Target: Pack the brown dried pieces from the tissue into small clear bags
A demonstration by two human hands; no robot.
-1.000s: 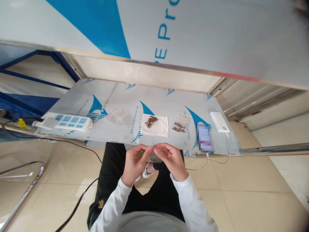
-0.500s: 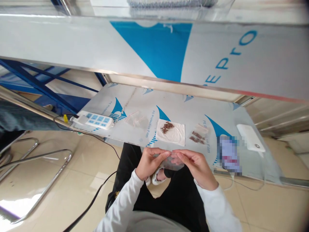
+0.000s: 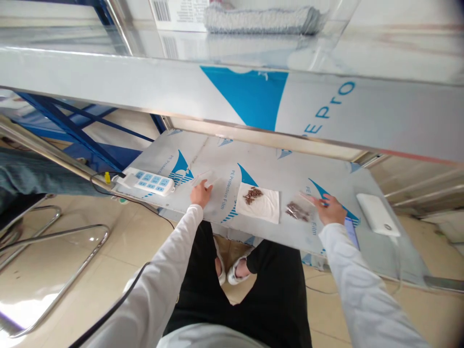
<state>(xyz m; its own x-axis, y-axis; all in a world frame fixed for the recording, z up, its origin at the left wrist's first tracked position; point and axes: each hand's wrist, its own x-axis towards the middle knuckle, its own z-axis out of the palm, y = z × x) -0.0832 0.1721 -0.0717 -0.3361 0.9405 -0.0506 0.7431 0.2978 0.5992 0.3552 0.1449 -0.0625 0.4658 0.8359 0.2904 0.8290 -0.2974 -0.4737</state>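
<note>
My left hand (image 3: 201,194) is at the left part of the lower shelf, thumb and fingers apart. It reaches to the edge of some flat, clear plastic bags (image 3: 203,178) and holds nothing I can see. On the right, the fingers of my right hand (image 3: 331,210) pinch the reddish-edged end of a clear zip bag (image 3: 307,197). That bag lies over or against clear bagging with small brown screw-like pieces (image 3: 297,211) inside; which, I cannot tell. Between my hands, a white cloth (image 3: 264,205) bears a loose pile of similar brown pieces (image 3: 251,195).
A white power strip (image 3: 154,182) lies at the shelf's left end. To the right are a white power bank (image 3: 378,213) with a cable and a phone (image 3: 351,233) partly behind my right wrist. An upper shelf edge (image 3: 145,92) crosses above, with a grey fluffy roll (image 3: 261,20) on it.
My hands have parted from the clear bag they held together over my lap. The left moved up-left to the flat bags, the right up-right to the bagged pieces. The view tilted upward slightly.
</note>
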